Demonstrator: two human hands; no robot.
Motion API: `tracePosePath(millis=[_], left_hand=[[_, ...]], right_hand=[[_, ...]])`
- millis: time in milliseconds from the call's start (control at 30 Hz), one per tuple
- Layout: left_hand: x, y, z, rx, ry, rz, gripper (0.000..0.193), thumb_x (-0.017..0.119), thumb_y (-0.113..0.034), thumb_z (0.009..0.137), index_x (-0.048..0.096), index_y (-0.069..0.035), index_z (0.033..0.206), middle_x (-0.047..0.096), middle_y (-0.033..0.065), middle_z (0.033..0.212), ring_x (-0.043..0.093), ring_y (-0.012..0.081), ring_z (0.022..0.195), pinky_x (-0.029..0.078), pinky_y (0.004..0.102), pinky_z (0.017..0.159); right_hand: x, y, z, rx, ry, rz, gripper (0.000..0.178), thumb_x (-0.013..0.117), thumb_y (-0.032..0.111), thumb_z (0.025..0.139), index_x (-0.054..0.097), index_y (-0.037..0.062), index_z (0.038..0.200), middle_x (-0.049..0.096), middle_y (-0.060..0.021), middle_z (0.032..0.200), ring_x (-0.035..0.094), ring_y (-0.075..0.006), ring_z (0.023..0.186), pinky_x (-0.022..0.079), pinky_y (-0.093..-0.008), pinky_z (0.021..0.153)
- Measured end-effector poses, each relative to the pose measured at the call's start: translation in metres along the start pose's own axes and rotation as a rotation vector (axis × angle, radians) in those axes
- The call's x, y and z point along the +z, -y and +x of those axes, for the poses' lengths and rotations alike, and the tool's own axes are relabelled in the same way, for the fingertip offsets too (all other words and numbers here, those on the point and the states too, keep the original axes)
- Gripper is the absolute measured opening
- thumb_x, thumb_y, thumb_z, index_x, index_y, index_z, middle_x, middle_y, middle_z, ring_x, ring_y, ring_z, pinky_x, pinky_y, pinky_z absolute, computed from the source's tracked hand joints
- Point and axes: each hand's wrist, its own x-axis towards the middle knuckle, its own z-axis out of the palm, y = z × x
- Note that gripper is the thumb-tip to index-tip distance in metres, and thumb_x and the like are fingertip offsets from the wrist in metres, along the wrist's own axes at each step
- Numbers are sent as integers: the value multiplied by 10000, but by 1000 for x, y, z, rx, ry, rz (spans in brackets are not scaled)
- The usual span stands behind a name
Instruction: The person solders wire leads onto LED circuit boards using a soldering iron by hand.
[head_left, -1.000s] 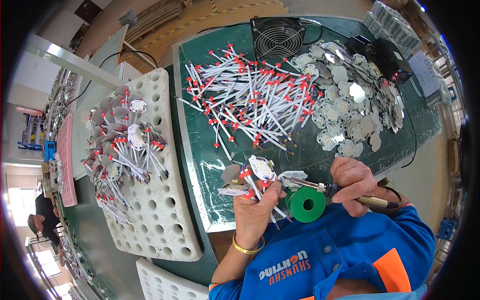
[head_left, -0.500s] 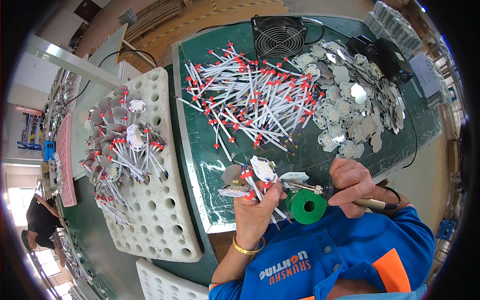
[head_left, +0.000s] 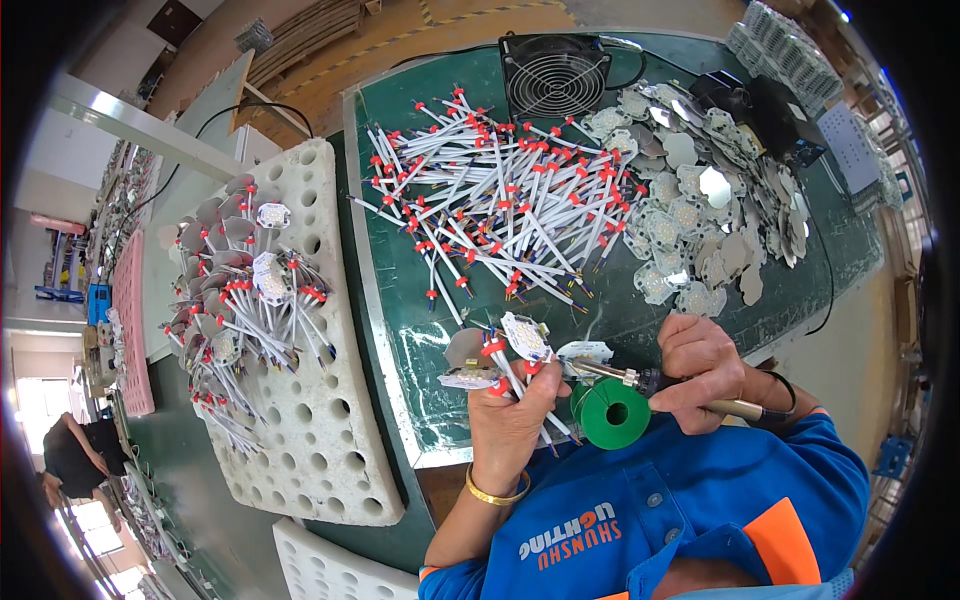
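my left hand [head_left: 515, 425] rises from the lower edge, palm away from me, a gold bangle [head_left: 497, 491] on the wrist, its fingers clamped on a fan of small white led boards with red-capped white leads [head_left: 510, 350]; i count about four boards in the bunch, though they overlap and the exact number is hard to tell. my right hand [head_left: 703, 370] comes in from the right, knuckles up, fingers closed round the handle of one soldering iron with a metal tip [head_left: 640, 379], the tip lying level and pointing left, touching or just short of the nearest board. one green spool [head_left: 611, 412] sits just below the iron, between my two hands, at the near edge of the green work mat [head_left: 420, 330]. beyond, on the mat, lies a loose heap of white leads with red caps [head_left: 505, 195], too many to count, and to its right a pile of silvery round led boards [head_left: 700, 190], also uncounted. one black square fan [head_left: 555, 75] stands at the mat's far edge. to my left, one white foam tray with round holes [head_left: 330, 440] bears a cluster of finished boards with leads [head_left: 245, 310]. a second such tray [head_left: 330, 570] shows near the lower edge.
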Motion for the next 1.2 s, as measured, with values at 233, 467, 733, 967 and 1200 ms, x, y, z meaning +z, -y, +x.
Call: tracePosePath(millis=[233,467,733,967,1200], left_hand=[[-3,8,1,15,61,-15,149,622,-128,829,648,11,876,636,48,695,539,69,590,415,197,542],[4,7,5,-47,125,-105,138,608,-113,836,645,15,873,632,55,702,537,73,604,416,199,560],[-5,4,19,-102,319,-83,246,622,-184,843,616,9,995,624,28,733,531,61,640,409,193,584],[-3,6,30,-27,355,-133,288,609,-236,854,590,-5,1024,581,-6,723,518,52,666,381,188,600],[15,17,32,-82,260,-318,192,559,-226,889,587,-41,926,585,-12,810,518,56,701,424,207,642]], right_hand=[[5,-1,-5,20,-165,21,298,559,-37,555,628,58,829,418,-28,605,413,-182,450,369,-311,481],[19,5,12,311,-190,-219,263,693,19,650,591,64,887,526,-93,696,518,-232,522,406,-321,450],[25,2,19,325,-247,-190,236,680,-23,675,570,59,867,560,-95,700,574,-232,579,440,-306,472],[25,-1,24,348,-232,-11,183,654,-24,717,538,30,848,566,-93,696,576,-218,588,435,-293,502],[38,-6,22,340,-320,-2,183,650,-17,725,539,43,858,545,-95,691,557,-218,564,419,-302,486]])
